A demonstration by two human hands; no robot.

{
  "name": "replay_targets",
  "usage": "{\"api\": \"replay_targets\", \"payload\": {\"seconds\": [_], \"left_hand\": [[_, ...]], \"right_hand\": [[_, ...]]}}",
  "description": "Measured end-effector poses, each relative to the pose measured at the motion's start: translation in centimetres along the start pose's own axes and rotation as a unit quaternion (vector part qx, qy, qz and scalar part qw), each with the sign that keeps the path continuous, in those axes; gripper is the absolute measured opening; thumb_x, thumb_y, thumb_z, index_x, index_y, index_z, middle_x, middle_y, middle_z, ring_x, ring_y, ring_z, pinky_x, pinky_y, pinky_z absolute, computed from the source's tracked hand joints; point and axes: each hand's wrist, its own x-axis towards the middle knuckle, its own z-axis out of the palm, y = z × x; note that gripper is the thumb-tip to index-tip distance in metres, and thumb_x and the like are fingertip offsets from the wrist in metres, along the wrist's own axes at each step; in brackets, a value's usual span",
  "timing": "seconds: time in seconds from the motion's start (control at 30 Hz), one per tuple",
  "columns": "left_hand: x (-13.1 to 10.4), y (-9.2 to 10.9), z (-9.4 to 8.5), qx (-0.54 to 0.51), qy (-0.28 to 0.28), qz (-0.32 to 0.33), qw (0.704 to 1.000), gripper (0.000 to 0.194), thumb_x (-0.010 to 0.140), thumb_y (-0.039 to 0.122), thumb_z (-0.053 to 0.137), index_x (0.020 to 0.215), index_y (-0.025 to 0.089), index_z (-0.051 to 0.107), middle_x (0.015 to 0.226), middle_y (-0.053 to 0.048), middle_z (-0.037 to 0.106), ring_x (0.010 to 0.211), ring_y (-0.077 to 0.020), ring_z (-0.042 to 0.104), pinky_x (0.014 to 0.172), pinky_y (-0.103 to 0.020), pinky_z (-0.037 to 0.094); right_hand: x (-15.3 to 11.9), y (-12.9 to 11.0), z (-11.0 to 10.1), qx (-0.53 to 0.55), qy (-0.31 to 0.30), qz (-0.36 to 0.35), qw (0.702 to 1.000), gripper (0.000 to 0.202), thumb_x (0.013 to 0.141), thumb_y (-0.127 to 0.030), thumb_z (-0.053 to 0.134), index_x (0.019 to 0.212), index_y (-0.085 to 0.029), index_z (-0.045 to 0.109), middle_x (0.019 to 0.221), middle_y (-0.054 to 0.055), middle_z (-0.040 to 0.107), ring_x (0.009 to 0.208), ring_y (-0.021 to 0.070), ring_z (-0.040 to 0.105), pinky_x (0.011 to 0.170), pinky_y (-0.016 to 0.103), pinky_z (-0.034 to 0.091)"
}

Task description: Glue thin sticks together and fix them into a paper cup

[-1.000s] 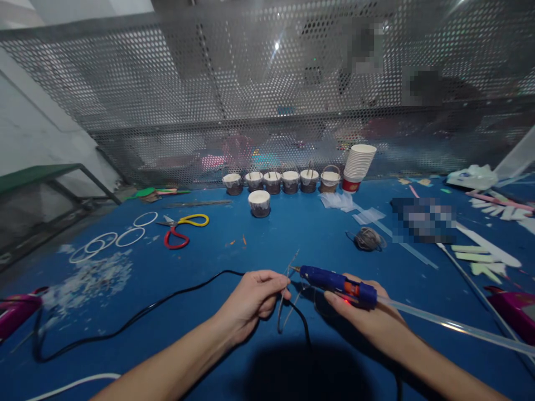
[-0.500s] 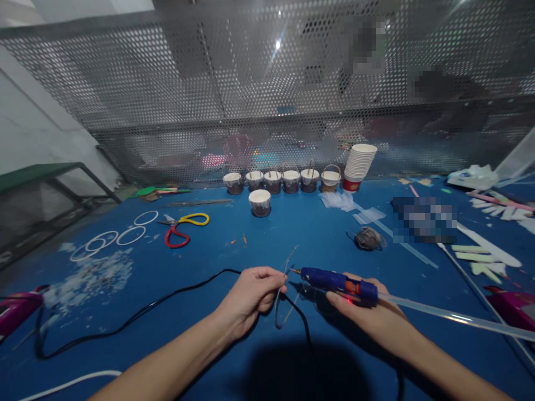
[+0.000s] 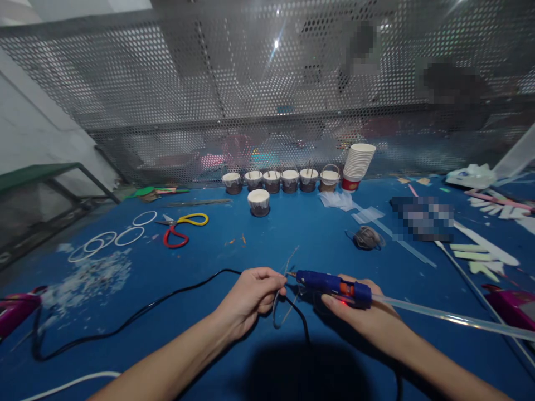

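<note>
Low over the blue table, my left hand (image 3: 256, 292) pinches a thin grey cord (image 3: 276, 320) between thumb and fingertips; part of it loops below and one end sticks up above. My right hand (image 3: 363, 314) is wrapped round a blue hot glue gun (image 3: 332, 285), which has a red light lit and a long clear glue stick (image 3: 443, 316) running out of its back. The gun's metal nozzle lies right by the left fingertips at the cord; whether it touches cannot be made out. A black cable (image 3: 175, 292) passes under my left hand.
Several small cups (image 3: 271, 182) line the perforated metal screen (image 3: 200, 100), with another cup (image 3: 259, 203) in front and a paper cup stack (image 3: 359, 164) beside them. Scissors (image 3: 178, 228) and white rings (image 3: 129, 235) lie left, a grey yarn ball (image 3: 368, 238) right.
My right hand has brought the glue gun a little to the left, so its nozzle is nearer the left fingertips and the cord. The left hand stays nearly still.
</note>
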Motion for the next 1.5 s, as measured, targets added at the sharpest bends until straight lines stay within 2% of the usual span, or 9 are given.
{"api": "replay_targets", "payload": {"seconds": [0.1, 0.23, 0.4, 0.57, 0.9, 1.03, 1.2, 1.37, 1.5], "left_hand": [[-0.04, 0.02, 0.05, -0.005, 0.001, 0.003, 1.000, 0.016, 0.064, 0.022, 0.068, 0.063, 0.010, 0.057, 0.054, 0.000, 0.056, 0.034, 0.0020, 0.024, 0.036, -0.018, 0.008], [-0.05, 0.01, 0.08, -0.005, -0.001, 0.003, 1.000, 0.017, 0.065, 0.022, 0.068, 0.062, 0.011, 0.055, 0.054, -0.001, 0.057, 0.033, 0.0022, 0.023, 0.036, -0.018, 0.008], [-0.11, 0.03, 0.11, -0.009, -0.005, 0.007, 1.000, 0.016, 0.066, 0.021, 0.067, 0.062, 0.011, 0.055, 0.054, -0.001, 0.057, 0.034, 0.0018, 0.023, 0.036, -0.018, 0.008], [-0.19, 0.09, 0.20, -0.004, -0.005, 0.006, 1.000, 0.018, 0.065, 0.022, 0.068, 0.060, 0.011, 0.054, 0.054, -0.001, 0.058, 0.034, 0.0016, 0.023, 0.036, -0.019, 0.008], [-0.25, 0.16, 0.29, 0.001, -0.009, 0.006, 1.000, 0.019, 0.065, 0.023, 0.068, 0.059, 0.012, 0.053, 0.049, 0.001, 0.055, 0.034, 0.0011, 0.023, 0.036, -0.019, 0.008], [-0.25, 0.21, 0.33, 0.004, -0.004, 0.002, 1.000, 0.017, 0.064, 0.022, 0.067, 0.059, 0.012, 0.053, 0.048, 0.003, 0.053, 0.034, 0.0011, 0.022, 0.036, -0.019, 0.007], [-0.23, 0.17, 0.29, 0.003, -0.008, 0.004, 1.000, 0.019, 0.063, 0.023, 0.068, 0.059, 0.012, 0.053, 0.053, 0.000, 0.057, 0.034, 0.0011, 0.023, 0.036, -0.019, 0.008], [-0.29, 0.19, 0.34, 0.000, -0.002, 0.007, 1.000, 0.017, 0.063, 0.021, 0.068, 0.059, 0.012, 0.054, 0.048, 0.002, 0.053, 0.034, 0.0011, 0.022, 0.037, -0.019, 0.008], [-0.18, 0.10, 0.26, -0.004, -0.010, 0.006, 1.000, 0.019, 0.063, 0.023, 0.069, 0.059, 0.012, 0.054, 0.055, -0.001, 0.058, 0.034, 0.0016, 0.023, 0.037, -0.020, 0.008]], "right_hand": [[0.02, -0.18, -0.01, 0.017, -0.038, 0.014, 0.999, 0.026, 0.074, -0.039, 0.050, 0.055, -0.022, 0.048, 0.049, -0.001, 0.049, 0.044, 0.0139, 0.045, 0.043, 0.026, 0.037], [0.03, -0.13, 0.00, 0.032, -0.013, 0.020, 0.999, 0.026, 0.074, -0.039, 0.050, 0.055, -0.022, 0.045, 0.050, -0.001, 0.048, 0.045, 0.0139, 0.045, 0.045, 0.027, 0.037], [0.05, -0.16, -0.03, 0.025, -0.058, -0.006, 0.998, 0.024, 0.075, -0.037, 0.051, 0.056, -0.021, 0.049, 0.050, -0.001, 0.048, 0.045, 0.0133, 0.044, 0.042, 0.026, 0.035], [0.08, -0.12, 0.01, 0.023, -0.023, 0.006, 0.999, 0.024, 0.075, -0.037, 0.050, 0.056, -0.021, 0.049, 0.048, -0.002, 0.049, 0.043, 0.0127, 0.044, 0.042, 0.026, 0.036], [0.10, -0.51, -0.07, 0.021, -0.030, 0.005, 0.999, 0.024, 0.074, -0.036, 0.050, 0.055, -0.021, 0.047, 0.048, -0.002, 0.047, 0.043, 0.0127, 0.044, 0.042, 0.026, 0.035], [-0.06, -0.65, -0.15, 0.028, -0.056, -0.003, 0.998, 0.021, 0.075, -0.034, 0.051, 0.059, -0.021, 0.051, 0.051, -0.001, 0.051, 0.045, 0.0129, 0.046, 0.042, 0.025, 0.035], [-0.14, -0.34, -0.06, 0.036, -0.029, -0.007, 0.999, 0.024, 0.074, -0.035, 0.052, 0.055, -0.022, 0.045, 0.046, -0.003, 0.046, 0.042, 0.0119, 0.042, 0.040, 0.025, 0.034], [-0.11, -0.28, -0.01, 0.035, -0.048, -0.022, 0.998, 0.020, 0.075, -0.032, 0.051, 0.058, -0.021, 0.050, 0.051, -0.001, 0.052, 0.045, 0.0133, 0.047, 0.041, 0.026, 0.035], [-0.10, -0.13, 0.06, 0.028, -0.020, -0.017, 0.999, 0.023, 0.074, -0.035, 0.051, 0.056, -0.022, 0.046, 0.047, -0.002, 0.048, 0.042, 0.0132, 0.045, 0.041, 0.026, 0.034]]}}
